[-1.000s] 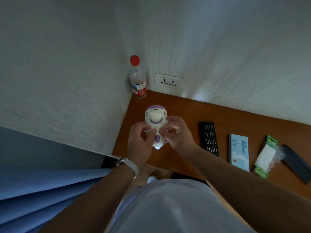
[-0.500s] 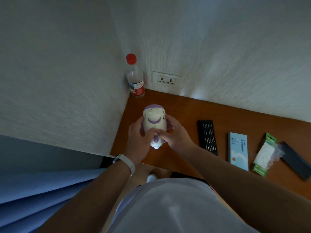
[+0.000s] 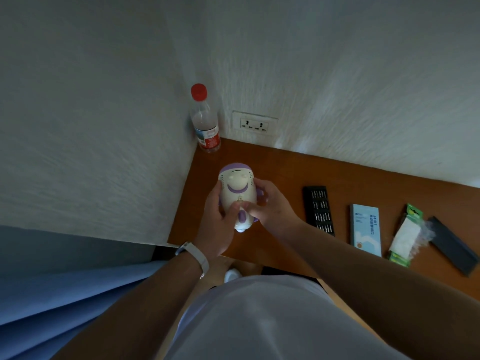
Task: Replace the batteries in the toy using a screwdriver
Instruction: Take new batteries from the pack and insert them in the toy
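Hands, two, both gripping one item. Left hand (image 3: 219,224), pale watch (image 3: 193,255) at the wrist, fingers curled round the left flank of the toy (image 3: 237,188), thumb laid on its facing side. Right hand (image 3: 270,206), fingers curled round the right flank, thumb meeting the left thumb at a small fitting near the middle; whether that is a screw is too small to tell. No tool in either hand.

Toy: rounded, cream with purple trim, held in the air above the near left corner of the desk (image 3: 363,183), not resting on it.

Desk, brown wood, outward to the right: black tray of bits (image 3: 319,209); blue box (image 3: 365,229); green battery pack (image 3: 406,235); dark flat case (image 3: 453,245). All lie apart from the toy.

Far corner: clear bottle with red cap (image 3: 205,120), upright, beside a wall socket (image 3: 255,123).

Hazards, as judged:
- Smooth round shell held off the desk near its edge; a loose grip would likely send it to the floor.
- Thumb pressure on the cover without a driver could crack it.
- Any freed screw may roll off the edge.
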The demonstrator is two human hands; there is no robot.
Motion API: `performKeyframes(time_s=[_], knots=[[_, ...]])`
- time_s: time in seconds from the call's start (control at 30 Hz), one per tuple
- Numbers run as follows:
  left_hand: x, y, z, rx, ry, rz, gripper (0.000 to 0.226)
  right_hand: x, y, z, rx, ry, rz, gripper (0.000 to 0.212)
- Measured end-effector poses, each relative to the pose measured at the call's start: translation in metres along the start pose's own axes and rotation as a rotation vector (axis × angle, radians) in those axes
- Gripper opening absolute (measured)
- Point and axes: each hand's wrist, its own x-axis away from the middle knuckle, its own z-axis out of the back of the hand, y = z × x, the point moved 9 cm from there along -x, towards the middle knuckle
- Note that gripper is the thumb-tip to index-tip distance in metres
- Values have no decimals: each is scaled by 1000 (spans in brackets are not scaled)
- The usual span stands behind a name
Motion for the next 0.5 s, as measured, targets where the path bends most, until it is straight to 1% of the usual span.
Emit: performKeyframes(time_s=[0.13, 0.33, 0.5], knots=[[-1, -2, 2, -36, 17, 10, 59, -1, -3, 1, 21, 3, -2, 68], [3, 1, 1, 35, -20, 34, 56, 0, -1, -7, -75, -6, -13, 66], [1, -2, 1, 4, -25, 23, 60, -3, -2, -6, -119, -28, -51, 62]])
